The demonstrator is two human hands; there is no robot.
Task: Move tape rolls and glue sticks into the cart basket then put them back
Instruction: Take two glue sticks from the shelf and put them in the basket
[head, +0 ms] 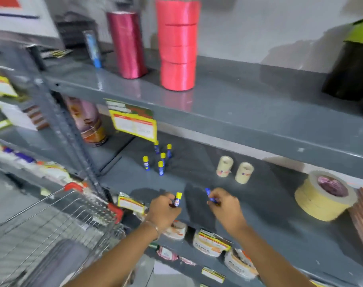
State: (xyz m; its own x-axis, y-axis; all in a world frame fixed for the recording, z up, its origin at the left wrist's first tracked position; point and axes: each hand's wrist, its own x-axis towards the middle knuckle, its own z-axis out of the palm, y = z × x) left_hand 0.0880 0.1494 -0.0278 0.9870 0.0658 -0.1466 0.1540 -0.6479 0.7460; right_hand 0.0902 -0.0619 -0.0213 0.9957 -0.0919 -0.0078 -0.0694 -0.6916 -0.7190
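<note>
Both forearms reach in from the bottom. The left hand [163, 210] has its fingers pinched round a glue stick [178, 199], yellow cap up. The right hand [226, 206] has its fingers clamped on another blue glue stick [210, 196], tilted left. Both sit over the middle shelf [259, 206]. Beyond the fingertips, five more glue sticks [161, 160] stand upright, and two small tape rolls [234, 169] stand right of those. The big tape roll [323, 196] lies well right of the right hand. The wire cart basket [58, 222] sits left of the left hand.
</note>
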